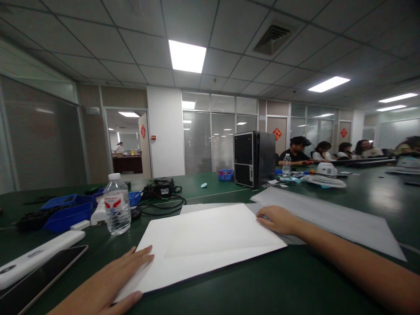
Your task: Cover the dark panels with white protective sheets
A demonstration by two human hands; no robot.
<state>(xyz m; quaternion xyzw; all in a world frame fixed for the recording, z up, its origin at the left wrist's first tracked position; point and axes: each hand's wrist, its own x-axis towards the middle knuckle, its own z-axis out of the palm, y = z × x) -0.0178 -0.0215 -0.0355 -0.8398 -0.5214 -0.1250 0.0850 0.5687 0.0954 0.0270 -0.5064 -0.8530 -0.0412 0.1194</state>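
Note:
A white sheet of paper (203, 236), apparently in a stack or on a thin board with a dark lower edge, lies on the green table before me. A faint line across it looks like a fold or a second sheet's edge. My left hand (121, 273) rests flat on its left side, fingers stretched out and thumb by the near corner. Over the right edge, my right hand (277, 220) has bent fingers closed on the paper's side; its fingertips are partly hidden. Beneath and beyond lies a greyish-white sheet (193, 208), and another large pale sheet (328, 221) stretches out to the right.
Left of the paper stand a water bottle (117, 205), blue bins (70, 214), a white long device (42, 256) and a dark phone-like slab (46, 275). Black cables (164, 205) lie behind. A computer tower (254, 159) and a white fan part (324, 180) stand farther back; several people sit at far right.

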